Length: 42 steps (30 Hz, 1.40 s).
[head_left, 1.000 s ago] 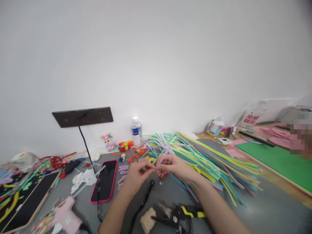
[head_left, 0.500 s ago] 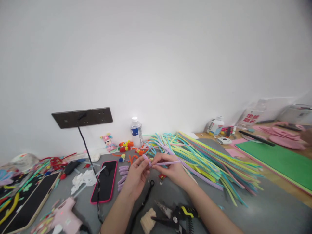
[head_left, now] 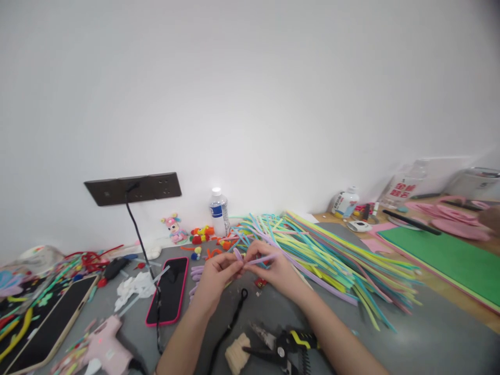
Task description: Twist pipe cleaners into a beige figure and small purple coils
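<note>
My left hand (head_left: 214, 277) and my right hand (head_left: 275, 272) meet above the grey table (head_left: 422, 338), fingertips together. Both pinch a thin lilac pipe cleaner (head_left: 262, 259); its bent end pokes up by my left fingers and the rest runs right past my right thumb. Right behind my hands lies a big fan of pastel pipe cleaners (head_left: 336, 255) in yellow, blue, green and lilac. Short lilac rolled pieces (head_left: 197, 271) lie beside my left hand.
A pink-cased phone (head_left: 169, 289), a pink glue gun (head_left: 107, 346), a tablet (head_left: 47, 325) and black-and-yellow pliers (head_left: 287, 346) lie near me. A water bottle (head_left: 219, 211) and small toys stand by the wall. A green mat (head_left: 449, 260) lies right; another person's hand (head_left: 492, 219) shows there.
My hands have turned the lilac pipe cleaner: it pointed up a second ago, and it lies sideways to the right now. Both hands have shifted slightly left and away from me.
</note>
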Motion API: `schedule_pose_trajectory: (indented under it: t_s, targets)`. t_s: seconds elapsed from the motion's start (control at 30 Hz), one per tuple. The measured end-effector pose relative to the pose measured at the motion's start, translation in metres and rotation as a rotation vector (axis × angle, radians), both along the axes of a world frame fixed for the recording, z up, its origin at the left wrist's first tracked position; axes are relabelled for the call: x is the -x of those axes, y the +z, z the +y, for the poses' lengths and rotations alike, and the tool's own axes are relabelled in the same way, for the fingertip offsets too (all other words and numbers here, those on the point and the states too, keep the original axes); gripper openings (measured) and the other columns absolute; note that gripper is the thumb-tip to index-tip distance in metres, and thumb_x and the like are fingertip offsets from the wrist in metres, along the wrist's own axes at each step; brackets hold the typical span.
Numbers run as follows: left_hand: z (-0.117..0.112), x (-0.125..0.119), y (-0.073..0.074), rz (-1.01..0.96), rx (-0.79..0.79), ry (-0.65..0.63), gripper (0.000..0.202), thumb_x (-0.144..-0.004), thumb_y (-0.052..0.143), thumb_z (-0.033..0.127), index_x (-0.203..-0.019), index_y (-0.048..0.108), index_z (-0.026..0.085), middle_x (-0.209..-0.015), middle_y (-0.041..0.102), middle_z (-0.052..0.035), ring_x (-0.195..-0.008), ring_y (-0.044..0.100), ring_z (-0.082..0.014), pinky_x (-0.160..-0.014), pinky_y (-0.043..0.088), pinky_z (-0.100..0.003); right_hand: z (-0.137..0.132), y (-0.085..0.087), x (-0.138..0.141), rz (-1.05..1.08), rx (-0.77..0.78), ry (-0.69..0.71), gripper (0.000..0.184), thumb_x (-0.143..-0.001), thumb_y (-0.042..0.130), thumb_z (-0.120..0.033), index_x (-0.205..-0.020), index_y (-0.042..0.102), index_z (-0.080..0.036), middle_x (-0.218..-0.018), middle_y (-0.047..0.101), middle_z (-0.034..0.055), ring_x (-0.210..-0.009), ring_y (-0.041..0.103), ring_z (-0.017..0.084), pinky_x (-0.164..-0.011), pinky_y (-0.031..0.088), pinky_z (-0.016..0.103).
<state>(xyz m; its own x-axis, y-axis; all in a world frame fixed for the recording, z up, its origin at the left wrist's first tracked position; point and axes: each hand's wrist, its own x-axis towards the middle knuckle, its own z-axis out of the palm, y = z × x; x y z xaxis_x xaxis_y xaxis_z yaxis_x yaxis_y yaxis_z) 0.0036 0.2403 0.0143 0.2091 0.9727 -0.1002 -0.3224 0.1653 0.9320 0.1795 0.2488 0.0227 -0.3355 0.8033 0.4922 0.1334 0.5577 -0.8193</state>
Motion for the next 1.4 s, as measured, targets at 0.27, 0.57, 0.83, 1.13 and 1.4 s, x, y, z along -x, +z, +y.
schedule_pose_trajectory:
  t_s: [0.27, 0.57, 0.83, 1.13, 1.4]
  targets:
    - [0.0026, 0.0091, 0.0018, 0.131, -0.076, -0.178, 0.031, -0.062, 0.088, 0.042, -0.075, 0.080, 0.015, -0.064, 0.070, -0.0018, -0.060, 0.060, -0.0092, -0.060, 0.046, -0.018, -0.0002, -0.0011, -0.0093, 0.076, 0.194, 0.162, 0.027, -0.085, 0.071, -0.040, -0.102, 0.062, -0.020, -0.091, 0.062, 0.0020, -0.082, 0.060, 0.017, -0.075, 0.047, 0.029]
    - [0.0019, 0.0062, -0.0005, 0.056, 0.026, -0.099, 0.038, -0.055, 0.091, 0.043, -0.075, 0.079, 0.014, -0.067, 0.073, -0.0034, -0.061, 0.064, -0.0097, -0.061, 0.050, -0.017, 0.0008, -0.0012, -0.0103, 0.010, 0.187, 0.098, 0.031, -0.087, 0.068, -0.041, -0.109, 0.066, -0.020, -0.082, 0.063, 0.0014, -0.075, 0.059, 0.017, -0.071, 0.046, 0.029]
    - [0.0018, 0.0053, 0.0003, -0.039, 0.092, -0.031, 0.042, -0.049, 0.095, 0.039, -0.076, 0.077, 0.013, -0.069, 0.075, -0.0042, -0.060, 0.067, -0.0097, -0.059, 0.053, -0.016, 0.0003, 0.0010, -0.0080, -0.033, 0.036, 0.056, 0.020, -0.088, 0.068, -0.039, -0.087, 0.067, -0.019, -0.083, 0.066, 0.0035, -0.079, 0.061, 0.018, -0.074, 0.047, 0.030]
    - [0.0014, 0.0022, -0.0010, -0.137, 0.198, -0.037, 0.042, -0.043, 0.097, 0.037, -0.071, 0.076, 0.012, -0.064, 0.072, -0.0023, -0.058, 0.066, -0.0091, -0.053, 0.052, -0.014, 0.0008, 0.0007, -0.0080, -0.025, -0.047, 0.097, 0.023, -0.092, 0.064, -0.038, -0.081, 0.067, -0.019, -0.081, 0.066, 0.0041, -0.078, 0.061, 0.017, -0.075, 0.048, 0.031]
    - [-0.0001, 0.0070, 0.0020, 0.027, 0.099, -0.183, 0.037, -0.052, 0.094, 0.039, -0.073, 0.078, 0.013, -0.062, 0.071, -0.0020, -0.055, 0.063, -0.0088, -0.055, 0.050, -0.017, 0.0018, -0.0025, -0.0092, 0.012, -0.018, 0.116, 0.024, -0.088, 0.069, -0.041, -0.079, 0.067, -0.019, -0.079, 0.066, 0.0036, -0.075, 0.061, 0.018, -0.072, 0.049, 0.031]
